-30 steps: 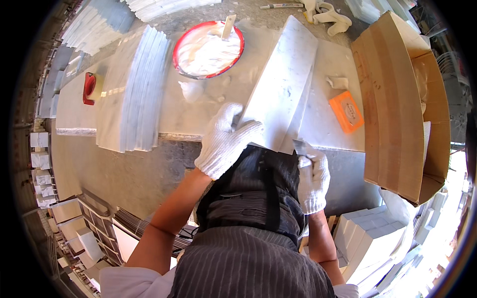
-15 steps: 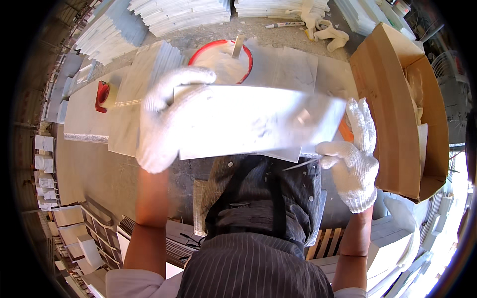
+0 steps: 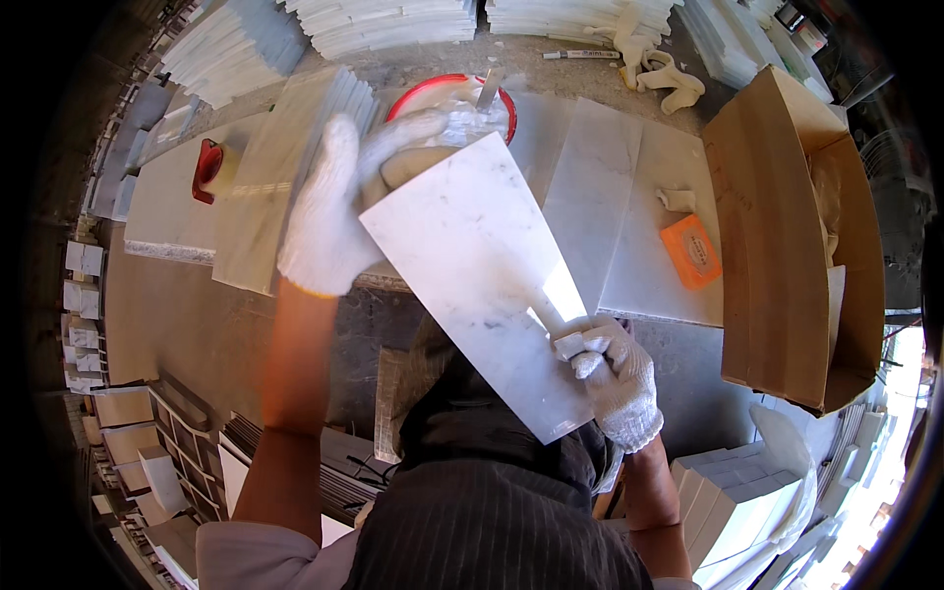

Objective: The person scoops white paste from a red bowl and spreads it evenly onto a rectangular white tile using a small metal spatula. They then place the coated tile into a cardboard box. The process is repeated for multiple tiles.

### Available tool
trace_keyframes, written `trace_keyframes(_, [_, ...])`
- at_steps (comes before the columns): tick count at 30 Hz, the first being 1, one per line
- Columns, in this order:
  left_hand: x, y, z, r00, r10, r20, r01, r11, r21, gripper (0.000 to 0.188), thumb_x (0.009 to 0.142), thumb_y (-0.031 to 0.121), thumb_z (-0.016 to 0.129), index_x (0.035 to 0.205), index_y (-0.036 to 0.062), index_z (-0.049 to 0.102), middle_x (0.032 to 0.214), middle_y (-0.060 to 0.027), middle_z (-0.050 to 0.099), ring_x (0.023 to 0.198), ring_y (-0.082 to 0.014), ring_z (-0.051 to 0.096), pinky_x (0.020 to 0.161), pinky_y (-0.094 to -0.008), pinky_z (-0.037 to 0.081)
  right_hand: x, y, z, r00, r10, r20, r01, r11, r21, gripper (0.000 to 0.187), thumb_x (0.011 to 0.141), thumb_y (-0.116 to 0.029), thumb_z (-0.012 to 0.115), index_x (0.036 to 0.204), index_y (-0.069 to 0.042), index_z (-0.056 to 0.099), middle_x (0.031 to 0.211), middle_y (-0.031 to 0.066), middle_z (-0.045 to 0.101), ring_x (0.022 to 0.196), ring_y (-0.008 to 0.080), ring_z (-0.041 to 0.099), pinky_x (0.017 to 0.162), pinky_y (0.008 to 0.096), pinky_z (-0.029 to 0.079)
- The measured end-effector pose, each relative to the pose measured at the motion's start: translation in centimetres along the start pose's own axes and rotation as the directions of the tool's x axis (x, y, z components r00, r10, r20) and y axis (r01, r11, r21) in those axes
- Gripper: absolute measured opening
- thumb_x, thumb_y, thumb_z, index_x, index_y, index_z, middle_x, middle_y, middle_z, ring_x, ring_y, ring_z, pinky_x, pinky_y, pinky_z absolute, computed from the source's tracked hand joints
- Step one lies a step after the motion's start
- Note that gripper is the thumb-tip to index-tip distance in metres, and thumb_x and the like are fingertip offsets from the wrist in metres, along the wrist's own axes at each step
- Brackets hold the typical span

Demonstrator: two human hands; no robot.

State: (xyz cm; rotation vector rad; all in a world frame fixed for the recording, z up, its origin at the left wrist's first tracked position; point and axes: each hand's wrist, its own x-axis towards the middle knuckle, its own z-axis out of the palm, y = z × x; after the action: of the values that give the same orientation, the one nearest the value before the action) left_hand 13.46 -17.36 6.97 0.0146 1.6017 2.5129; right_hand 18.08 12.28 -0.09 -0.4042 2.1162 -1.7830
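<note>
A white marble tile point(image 3: 482, 285) with faint grey veins is held up at a slant in front of me. My right hand point(image 3: 624, 388), in a white knit glove, grips its right edge, and a small whitish piece point(image 3: 568, 345) shows at those fingertips. By the tile's upper left corner is my left hand point(image 3: 329, 221), also gloved, its thumb raised and fingers stretched apart; whether it touches the corner I cannot tell. Just beyond those fingers stands a red-rimmed tub point(image 3: 447, 81) of white paste, with a flat stick point(image 3: 489, 88) upright in it.
On the stone slabs point(image 3: 580, 197) lie an orange block point(image 3: 691, 251) and a crumpled white scrap point(image 3: 676, 201). A tape roll with a red part point(image 3: 206, 171) sits left. An open cardboard box point(image 3: 777, 246) stands right. Stacked tiles point(image 3: 383, 25), a marker point(image 3: 580, 54) and gloves point(image 3: 669, 84) lie beyond.
The tile has turned from lying crosswise to a steep slant. My right hand has moved left and closed on its edge; my left hand has come off it with fingers spread.
</note>
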Motion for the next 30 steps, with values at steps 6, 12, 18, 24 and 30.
trace_keyframes(6, [-7.1, -10.4, 3.7, 0.999, 0.003, -0.047, -0.009, 0.992, -0.127, 0.061, 0.099, 0.033, 0.06, 0.145, -0.0002, 0.037, 0.13, -0.0114, 0.056, 0.119, -0.0201, 0.055, 0.101, -0.0379, 0.046, 0.0, -0.2, 2.5, 0.993, 0.016, -0.114, -0.01, 0.999, 0.053, 0.014, 0.091, -0.014, 0.071, 0.098, -0.002, 0.071, 0.097, 0.0098, 0.066, 0.089, 0.0219, 0.062, 0.082, 0.0324, 0.049])
trace_keyframes(12, [-7.2, -9.4, 2.9, 0.88, -0.02, -0.474, -0.115, 0.96, -0.254, 0.03, 0.093, 0.012, 0.068, 0.12, 0.0017, 0.058, 0.109, -0.0056, 0.067, 0.097, -0.016, 0.065, 0.083, -0.0311, 0.054, 2.3, -2.5, 2.7, 0.994, -0.109, -0.007, 0.109, 0.994, 0.02, 0.011, 0.091, -0.008, 0.069, 0.101, -0.003, 0.069, 0.101, 0.0095, 0.067, 0.091, 0.0198, 0.063, 0.082, 0.0323, 0.05])
trace_keyframes(18, [-7.4, -6.5, 0.5, 0.787, 0.091, -0.61, -0.238, 0.957, -0.164, 0.043, 0.097, 0.019, 0.061, 0.134, 0.0005, 0.048, 0.126, -0.0112, 0.06, 0.114, -0.0215, 0.061, 0.096, -0.0373, 0.051, 9.5, -2.0, 0.8, 0.965, 0.098, -0.242, -0.071, 0.99, 0.119, 0.018, 0.095, -0.015, 0.066, 0.106, -0.002, 0.068, 0.086, 0.006, 0.067, 0.068, 0.0108, 0.058, 0.064, 0.0286, 0.05])
trace_keyframes(24, [-7.5, -6.3, 0.0, 0.785, 0.079, -0.615, -0.242, 0.952, -0.187, 0.048, 0.103, 0.026, 0.052, 0.142, 0.0018, 0.04, 0.133, -0.0112, 0.055, 0.122, -0.0227, 0.055, 0.103, -0.0395, 0.046, 16.8, -1.6, 1.5, 0.981, -0.043, -0.188, 0.009, 0.984, -0.177, 0.025, 0.093, -0.023, 0.065, 0.112, -0.007, 0.069, 0.091, 0.0092, 0.069, 0.071, 0.0158, 0.063, 0.069, 0.0299, 0.051])
trace_keyframes(30, [-7.4, -6.2, 0.0, 0.803, 0.053, -0.594, -0.248, 0.935, -0.252, 0.048, 0.104, 0.028, 0.05, 0.143, 0.0025, 0.04, 0.133, -0.01, 0.055, 0.122, -0.0219, 0.054, 0.103, -0.0394, 0.046, 20.6, 0.7, 3.8, 0.973, -0.176, -0.151, 0.092, 0.891, -0.445, 0.027, 0.092, -0.028, 0.062, 0.108, -0.009, 0.071, 0.108, 0.0129, 0.07, 0.099, 0.0339, 0.065, 0.088, 0.0393, 0.051])
